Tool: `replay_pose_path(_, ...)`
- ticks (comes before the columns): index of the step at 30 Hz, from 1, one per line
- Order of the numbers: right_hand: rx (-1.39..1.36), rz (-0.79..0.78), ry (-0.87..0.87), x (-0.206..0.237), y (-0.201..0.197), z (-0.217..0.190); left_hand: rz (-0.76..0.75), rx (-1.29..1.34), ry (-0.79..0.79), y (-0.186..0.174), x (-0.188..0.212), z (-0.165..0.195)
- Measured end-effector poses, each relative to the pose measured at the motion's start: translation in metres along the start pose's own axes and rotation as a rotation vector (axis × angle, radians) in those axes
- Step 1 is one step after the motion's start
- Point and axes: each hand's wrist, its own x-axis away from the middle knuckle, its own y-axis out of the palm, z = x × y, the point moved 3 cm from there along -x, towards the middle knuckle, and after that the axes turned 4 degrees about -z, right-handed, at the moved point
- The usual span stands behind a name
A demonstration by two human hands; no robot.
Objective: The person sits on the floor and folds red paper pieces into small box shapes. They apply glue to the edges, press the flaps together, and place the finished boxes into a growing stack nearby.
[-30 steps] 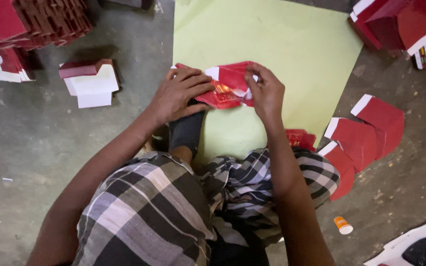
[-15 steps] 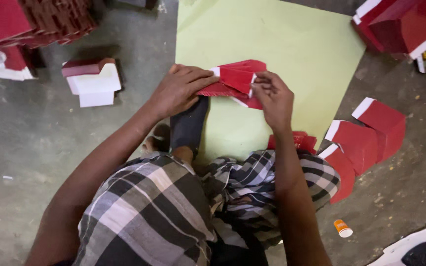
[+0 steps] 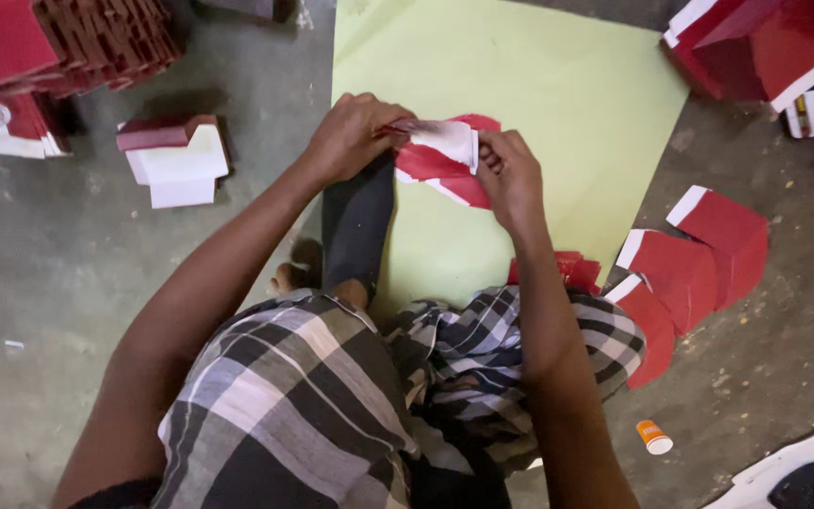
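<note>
I hold a red and white folded card box (image 3: 445, 155) between both hands over a pale green sheet (image 3: 539, 85) on the floor. My left hand (image 3: 350, 137) grips its left end, fingers curled over the top edge. My right hand (image 3: 511, 174) pinches its right side, beside a white flap. The box is partly folded, with red panels below the white one. My legs in checked cloth sit just below the hands.
Flat red card blanks (image 3: 699, 254) lie on the floor to the right. A small stack of folded red and white boxes (image 3: 176, 160) sits at the left. Stacks of red boxes (image 3: 68, 42) fill the top left, more (image 3: 765, 47) the top right. A small orange-capped tube (image 3: 654, 437) lies at lower right.
The card box has been turned and folded between my hands, and a white flap now faces up. Both hands have stayed over the green sheet.
</note>
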Motion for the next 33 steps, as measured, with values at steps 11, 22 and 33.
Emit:
replay_pose_path(11,-0.089,-0.054,0.063,0.007,-0.009,-0.006,-0.160,0.020,-0.050,-0.018,0.013,0.024)
replay_pose_path(22,0.040,0.030,0.050,0.008,-0.026,-0.021,0.093,-0.223,0.187,0.032,0.058,0.032)
replay_pose_path(33,-0.441,-0.042,0.288,-0.007,-0.037,-0.011,0.182,-0.317,0.222,0.024,0.034,0.056)
